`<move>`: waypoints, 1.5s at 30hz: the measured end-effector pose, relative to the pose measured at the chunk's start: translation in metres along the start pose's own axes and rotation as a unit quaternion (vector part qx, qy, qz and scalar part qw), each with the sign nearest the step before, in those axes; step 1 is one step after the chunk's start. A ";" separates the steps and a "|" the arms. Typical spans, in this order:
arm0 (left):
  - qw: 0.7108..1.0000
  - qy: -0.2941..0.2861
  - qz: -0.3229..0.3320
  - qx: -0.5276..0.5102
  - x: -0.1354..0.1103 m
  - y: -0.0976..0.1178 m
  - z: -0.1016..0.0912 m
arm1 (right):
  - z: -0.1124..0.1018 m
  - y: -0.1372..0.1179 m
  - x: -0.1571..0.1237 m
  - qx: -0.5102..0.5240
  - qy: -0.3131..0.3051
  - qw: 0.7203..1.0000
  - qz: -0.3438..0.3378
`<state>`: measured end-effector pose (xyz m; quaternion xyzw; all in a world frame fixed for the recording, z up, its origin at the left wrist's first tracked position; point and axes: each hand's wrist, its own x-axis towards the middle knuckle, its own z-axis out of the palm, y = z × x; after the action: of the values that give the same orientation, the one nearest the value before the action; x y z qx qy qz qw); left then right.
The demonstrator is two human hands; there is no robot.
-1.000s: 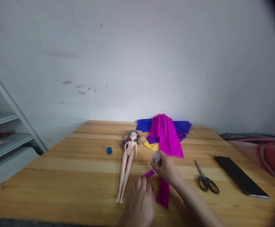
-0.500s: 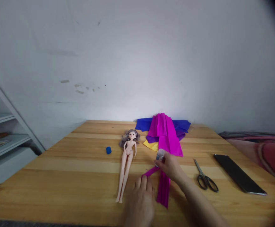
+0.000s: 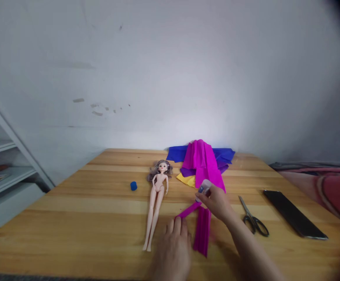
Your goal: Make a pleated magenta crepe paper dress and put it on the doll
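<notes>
The table point(image 3: 100, 218) posed the widest risk: anything sticky from the tube point(image 3: 204, 187), likely glue, could have run over the strip's edges and fixed it to the wood. The pleated panel point(image 3: 202, 234) was exposed too, lying just beside the strip point(image 3: 188, 210) and close to the right hand point(image 3: 219, 203); a low wrist could have dragged it or flattened its folds. The strip itself might have skewed or creased if the tube was pushed sideways, or swung away if the left hand point(image 3: 174, 244) eased up. That hand lay palm down, fingers extended, fingertips on the strip's near end, pressing rather than clasping. The right hand was closed around the tube; a loose pinch there could have let it slip.

As for looks, the panel was deep magenta, long and ridged lengthwise, running toward the near edge of the table. The strip, the same colour, was much narrower and lay at a slant from the left fingertips up to the tube, right of the doll point(image 3: 160, 182). Whether it touched the panel was hidden. The tube was small and pale with a bluish label, leaning right, its lower end apparently on the strip.
</notes>
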<state>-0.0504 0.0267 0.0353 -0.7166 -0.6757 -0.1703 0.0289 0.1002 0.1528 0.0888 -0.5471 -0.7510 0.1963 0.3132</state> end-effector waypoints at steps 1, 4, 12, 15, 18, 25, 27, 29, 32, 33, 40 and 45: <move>1.000 -0.001 -0.001 -0.002 0.000 0.000 -0.001 | -0.003 -0.001 0.000 0.010 -0.001 1.000 0.003; 1.000 -0.003 -0.004 -0.015 0.001 0.001 -0.003 | -0.004 -0.005 0.000 0.026 -0.012 1.000 0.003; 0.999 -0.030 -0.011 -0.044 0.007 0.004 -0.005 | 0.010 -0.002 -0.003 0.004 -0.039 0.999 -0.011; 0.998 -0.036 -0.011 -0.048 0.006 0.004 -0.005 | 0.009 0.004 -0.002 -0.020 -0.011 1.000 -0.001; 0.997 -0.039 -0.009 -0.059 0.006 0.003 -0.005 | 0.008 0.004 -0.002 -0.020 0.003 1.000 0.002; 0.998 -0.042 -0.015 -0.053 0.005 0.003 -0.003 | 0.010 0.001 -0.004 0.007 -0.046 0.999 -0.007; 0.998 -0.034 -0.011 -0.048 0.005 0.002 -0.003 | 0.006 0.005 -0.003 -0.014 -0.008 1.000 0.009; 0.999 -0.025 -0.007 -0.041 0.005 0.002 -0.002 | -0.001 0.008 -0.001 -0.022 0.021 0.999 0.020; 0.999 -0.019 -0.004 -0.034 0.005 0.003 -0.001 | -0.010 0.010 0.000 -0.006 0.022 0.999 0.035; 0.999 -0.018 -0.004 -0.034 0.004 0.003 -0.001 | -0.011 0.010 0.000 0.000 0.019 0.999 0.039; 1.000 -0.011 -0.010 -0.026 0.004 0.003 0.002 | -0.001 0.013 0.001 0.019 0.017 0.999 0.040; 1.000 0.002 -0.003 -0.017 0.002 0.002 0.002 | -0.009 0.011 0.000 0.023 0.045 0.998 0.049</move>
<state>-0.0476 0.0290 0.0344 -0.7145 -0.6749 -0.1839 0.0175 0.1138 0.1560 0.0882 -0.5844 -0.7035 0.2040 0.3492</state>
